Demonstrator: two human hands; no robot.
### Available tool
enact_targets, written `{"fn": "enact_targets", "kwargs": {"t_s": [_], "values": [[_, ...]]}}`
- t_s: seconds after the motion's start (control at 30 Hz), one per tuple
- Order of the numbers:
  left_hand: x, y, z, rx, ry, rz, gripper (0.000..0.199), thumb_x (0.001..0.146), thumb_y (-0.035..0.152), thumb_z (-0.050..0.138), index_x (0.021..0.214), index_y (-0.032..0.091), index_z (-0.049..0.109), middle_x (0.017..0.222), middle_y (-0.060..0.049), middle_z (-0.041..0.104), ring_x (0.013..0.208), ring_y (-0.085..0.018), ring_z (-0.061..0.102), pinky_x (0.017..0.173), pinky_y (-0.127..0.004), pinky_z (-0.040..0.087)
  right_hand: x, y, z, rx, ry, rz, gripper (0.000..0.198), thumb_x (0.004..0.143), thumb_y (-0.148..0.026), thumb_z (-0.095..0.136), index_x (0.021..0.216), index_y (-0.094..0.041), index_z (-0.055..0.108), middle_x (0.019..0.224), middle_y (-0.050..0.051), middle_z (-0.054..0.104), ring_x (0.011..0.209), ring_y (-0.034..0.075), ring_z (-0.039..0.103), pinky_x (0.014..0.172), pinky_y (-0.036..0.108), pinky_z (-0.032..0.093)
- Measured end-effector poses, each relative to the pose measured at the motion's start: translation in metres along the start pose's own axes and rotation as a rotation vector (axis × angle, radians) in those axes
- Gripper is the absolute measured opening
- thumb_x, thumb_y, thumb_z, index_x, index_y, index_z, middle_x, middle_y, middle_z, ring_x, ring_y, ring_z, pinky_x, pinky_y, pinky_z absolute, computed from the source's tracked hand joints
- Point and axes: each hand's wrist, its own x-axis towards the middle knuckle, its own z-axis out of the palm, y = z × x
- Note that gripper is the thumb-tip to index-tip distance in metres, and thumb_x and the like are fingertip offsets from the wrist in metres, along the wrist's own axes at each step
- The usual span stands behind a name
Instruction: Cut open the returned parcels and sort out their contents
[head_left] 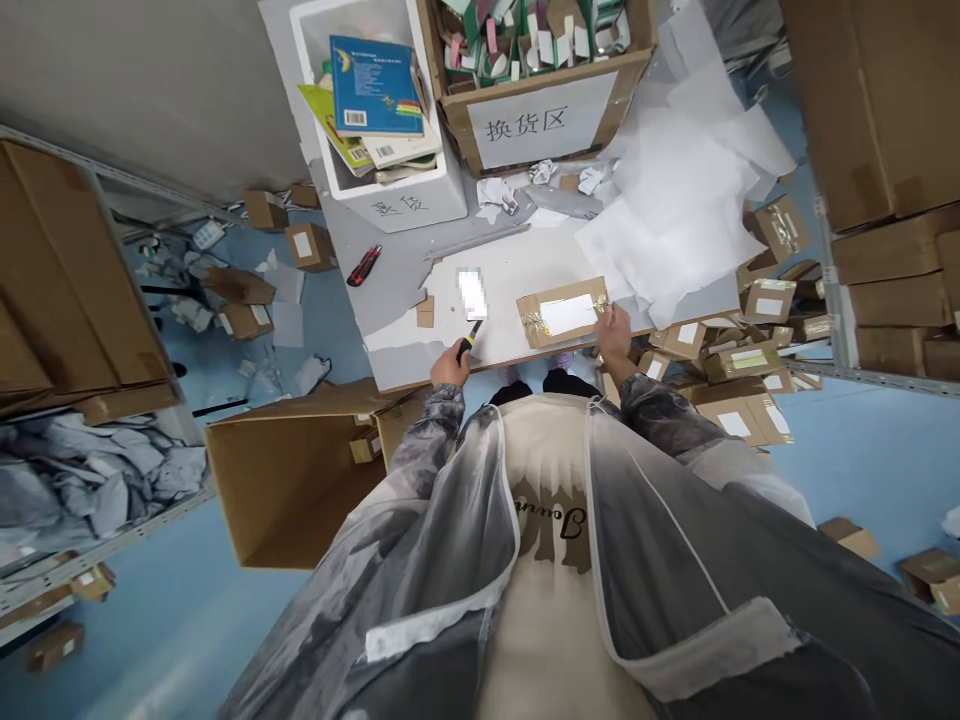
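The left hand (449, 364), just below frame center, is clamped on a yellow-and-black tool (468, 344). The right hand (616, 334) grips the right end of the cardboard box (553, 331), which lies on the desk (409, 262), right of the tool.

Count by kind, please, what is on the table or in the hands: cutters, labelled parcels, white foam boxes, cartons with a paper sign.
Cutters: 2 (red-and-black cutter on the table; yellow-and-black cutter in the left hand)
Labelled parcel: 1, right hand at its end
White foam box: 1
Carton with paper sign: 1
Total: 5
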Motion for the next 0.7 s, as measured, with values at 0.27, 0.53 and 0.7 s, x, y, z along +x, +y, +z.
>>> {"fn": "enact_targets", "kwargs": {"t_s": [0.27,0.53,0.7], "values": [[0.044,-0.009,0.061,0.191,-0.116,-0.008,0.049,0.122,0.023,0.064,0.169,0.027,0.077,0.157,-0.019,0.083,0.149,-0.036,0.066,0.131,-0.051,0.048,0.046,-0.020,-0.028,-0.151,-0.292,-0.402,0.102,0.109,-0.075,0.078,0.189,-0.015,0.057,0.201,0.024,0.046,0.191,0.048,0.036,0.159,0.073,0.029],[0.046,0.019,0.067,0.207,0.081,-0.004,0.071,0.119,0.025,0.057,0.190,0.017,0.059,0.178,-0.028,0.066,0.168,-0.044,0.058,0.141,-0.062,0.048,0.077,-0.016,-0.024,-0.194,-0.454,-0.541,0.140,0.101,-0.104,0.070,0.205,-0.020,0.030,0.206,0.020,0.040,0.191,0.050,0.039,0.158,0.067,0.038],[0.067,0.101,0.048,0.159,0.108,0.385,0.077,0.126,0.040,0.048,0.198,0.013,0.044,0.187,-0.027,0.062,0.178,-0.039,0.053,0.148,-0.058,0.046,0.062,-0.001,-0.012,-0.066,-0.450,-0.487,0.140,0.105,-0.088,0.073,0.208,-0.023,0.004,0.211,0.017,0.027,0.194,0.047,0.035,0.155,0.071,0.041]]}}
